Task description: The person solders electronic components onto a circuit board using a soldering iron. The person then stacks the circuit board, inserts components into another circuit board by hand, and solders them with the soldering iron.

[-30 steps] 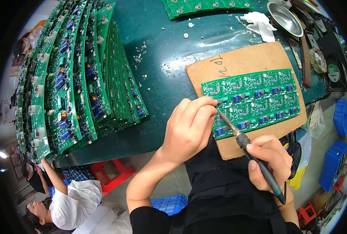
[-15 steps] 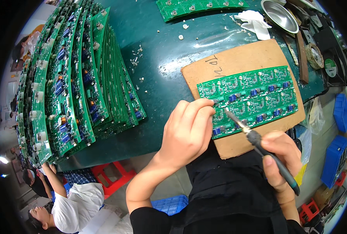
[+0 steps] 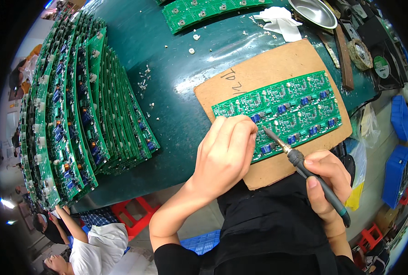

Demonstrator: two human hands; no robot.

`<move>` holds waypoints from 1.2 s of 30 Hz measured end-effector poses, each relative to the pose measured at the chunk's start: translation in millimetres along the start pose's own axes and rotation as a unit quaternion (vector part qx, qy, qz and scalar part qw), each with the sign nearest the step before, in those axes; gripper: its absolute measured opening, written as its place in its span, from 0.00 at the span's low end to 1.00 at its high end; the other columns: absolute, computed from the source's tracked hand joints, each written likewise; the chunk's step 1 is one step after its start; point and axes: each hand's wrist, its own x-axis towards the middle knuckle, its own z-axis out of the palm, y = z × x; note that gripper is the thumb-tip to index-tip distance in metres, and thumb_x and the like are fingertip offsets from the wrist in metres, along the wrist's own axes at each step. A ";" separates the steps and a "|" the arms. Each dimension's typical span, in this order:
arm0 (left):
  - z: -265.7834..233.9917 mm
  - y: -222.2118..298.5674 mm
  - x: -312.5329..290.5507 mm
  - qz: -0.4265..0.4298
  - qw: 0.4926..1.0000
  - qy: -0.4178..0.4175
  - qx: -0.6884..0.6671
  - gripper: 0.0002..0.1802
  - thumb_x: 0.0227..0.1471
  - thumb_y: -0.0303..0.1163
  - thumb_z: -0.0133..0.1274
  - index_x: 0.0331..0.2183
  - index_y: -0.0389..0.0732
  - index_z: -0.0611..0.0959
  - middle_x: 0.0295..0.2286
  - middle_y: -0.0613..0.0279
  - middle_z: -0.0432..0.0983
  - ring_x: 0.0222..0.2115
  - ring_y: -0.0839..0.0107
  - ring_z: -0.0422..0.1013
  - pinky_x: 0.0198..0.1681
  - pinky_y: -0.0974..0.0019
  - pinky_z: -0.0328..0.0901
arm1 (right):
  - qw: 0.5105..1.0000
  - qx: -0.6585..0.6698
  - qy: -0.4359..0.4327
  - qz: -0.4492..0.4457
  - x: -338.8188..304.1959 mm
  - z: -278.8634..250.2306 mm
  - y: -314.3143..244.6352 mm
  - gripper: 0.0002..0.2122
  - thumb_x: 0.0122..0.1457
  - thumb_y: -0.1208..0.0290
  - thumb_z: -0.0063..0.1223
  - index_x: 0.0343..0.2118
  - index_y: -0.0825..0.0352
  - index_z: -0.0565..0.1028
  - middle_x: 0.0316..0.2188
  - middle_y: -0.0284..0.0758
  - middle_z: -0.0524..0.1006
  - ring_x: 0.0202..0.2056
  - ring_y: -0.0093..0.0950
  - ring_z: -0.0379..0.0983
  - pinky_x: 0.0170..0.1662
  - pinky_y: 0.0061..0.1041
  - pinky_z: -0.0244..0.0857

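A green circuit board panel (image 3: 300,103) with blue components lies on a brown cardboard sheet (image 3: 277,62) in front of me. My right hand (image 3: 327,183) grips a soldering iron (image 3: 320,183) by its dark handle. The iron's metal tip points left and reaches the panel close to my left fingers. My left hand (image 3: 227,151) rests at the panel's left end, its fingers bent and pressed together over the board's edge. Whatever lies between those fingertips is hidden behind the hand.
Tall stacks of circuit boards (image 3: 76,114) stand at the left of the green table (image 3: 172,87). Another panel (image 3: 213,13) lies at the far edge. White cloth (image 3: 282,23), a metal bowl (image 3: 316,13) and a wooden strip (image 3: 343,57) sit far right. A person (image 3: 98,247) works at lower left.
The whole view has shifted slightly, so the table's things appear further left. My left fingers are now more curled at the panel's edge. The iron tip stays near them.
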 end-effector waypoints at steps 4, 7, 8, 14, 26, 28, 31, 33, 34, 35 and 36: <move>4.5 2.3 0.6 0.016 0.999 0.007 0.031 0.11 0.42 0.16 0.59 0.32 0.36 0.78 0.30 0.58 0.75 0.27 0.61 0.69 0.31 0.64 0.66 | 1.000 -0.004 -0.022 -0.022 8.0 -2.6 0.2 0.11 0.47 0.80 0.55 0.36 0.76 0.76 0.25 0.44 0.75 0.29 0.36 0.75 0.33 0.28 0.69; 4.6 2.1 0.4 0.034 0.998 0.017 0.047 0.11 0.41 0.17 0.60 0.31 0.37 0.78 0.30 0.58 0.75 0.26 0.62 0.68 0.29 0.65 0.65 | 0.999 -0.006 -0.048 -0.025 10.5 -5.3 -0.7 0.12 0.47 0.80 0.55 0.36 0.76 0.77 0.25 0.43 0.76 0.28 0.35 0.75 0.32 0.28 0.69; 4.2 2.4 1.4 0.028 0.998 0.018 0.045 0.11 0.41 0.17 0.60 0.31 0.37 0.78 0.29 0.59 0.75 0.26 0.62 0.68 0.29 0.65 0.65 | 0.999 0.000 -0.035 -0.016 9.4 -6.6 -0.6 0.12 0.47 0.80 0.55 0.36 0.76 0.77 0.26 0.43 0.76 0.28 0.35 0.75 0.32 0.28 0.69; 9.4 7.5 3.6 0.053 0.992 0.031 0.110 0.11 0.39 0.18 0.61 0.29 0.38 0.79 0.28 0.60 0.75 0.25 0.63 0.68 0.27 0.65 0.65 | 1.000 0.004 -0.014 0.013 10.1 -10.2 -1.7 0.11 0.47 0.81 0.54 0.36 0.75 0.77 0.26 0.43 0.76 0.28 0.34 0.75 0.32 0.27 0.69; -9.5 16.8 16.9 -0.012 0.999 -0.041 0.006 0.09 0.46 0.18 0.57 0.33 0.35 0.77 0.27 0.58 0.73 0.28 0.60 0.71 0.32 0.62 0.67 | 0.996 0.014 0.085 0.020 -6.3 -34.0 11.7 0.09 0.52 0.73 0.53 0.34 0.74 0.76 0.26 0.44 0.75 0.28 0.33 0.73 0.32 0.27 0.68; 1.5 24.7 22.2 -0.039 0.998 -0.023 -0.035 0.10 0.47 0.19 0.58 0.34 0.36 0.77 0.28 0.58 0.76 0.27 0.62 0.72 0.30 0.65 0.67 | 0.996 0.025 0.085 0.023 -6.4 -34.2 12.1 0.09 0.51 0.75 0.53 0.34 0.74 0.76 0.27 0.44 0.76 0.29 0.33 0.73 0.33 0.27 0.68; 16.8 21.0 30.2 0.010 0.999 -0.019 -0.036 0.10 0.44 0.17 0.58 0.32 0.36 0.76 0.29 0.57 0.74 0.31 0.59 0.72 0.35 0.61 0.67 | 0.996 0.047 0.070 0.036 -5.0 -33.3 14.7 0.09 0.50 0.78 0.54 0.34 0.75 0.76 0.28 0.45 0.76 0.30 0.33 0.74 0.34 0.26 0.68; 24.5 20.2 31.0 0.007 0.999 -0.028 -0.028 0.11 0.43 0.17 0.58 0.31 0.36 0.76 0.29 0.57 0.74 0.31 0.58 0.72 0.36 0.61 0.66 | 0.997 0.035 0.060 0.035 -2.1 -32.9 16.6 0.09 0.50 0.78 0.54 0.35 0.75 0.76 0.28 0.45 0.76 0.30 0.33 0.74 0.34 0.26 0.68; 27.7 19.0 31.1 0.010 1.000 -0.027 0.002 0.11 0.43 0.17 0.59 0.31 0.36 0.76 0.29 0.57 0.74 0.30 0.59 0.72 0.35 0.61 0.66 | 0.998 0.024 0.048 0.034 -0.2 -32.2 17.6 0.09 0.50 0.78 0.54 0.35 0.75 0.76 0.28 0.45 0.76 0.30 0.33 0.74 0.34 0.26 0.68; 30.5 18.6 31.4 0.012 0.999 -0.026 0.031 0.10 0.42 0.18 0.59 0.30 0.37 0.76 0.29 0.57 0.74 0.30 0.59 0.71 0.34 0.61 0.66 | 0.998 0.033 0.042 0.034 1.9 -32.3 17.8 0.10 0.49 0.78 0.55 0.35 0.74 0.76 0.28 0.44 0.76 0.30 0.33 0.74 0.34 0.26 0.68; 32.4 19.1 32.1 0.012 0.999 -0.029 0.031 0.10 0.42 0.18 0.59 0.30 0.37 0.76 0.29 0.57 0.74 0.30 0.59 0.71 0.34 0.61 0.66 | 0.998 0.033 0.042 0.036 3.4 -33.7 18.9 0.10 0.49 0.78 0.55 0.35 0.74 0.76 0.28 0.44 0.76 0.30 0.33 0.74 0.34 0.26 0.68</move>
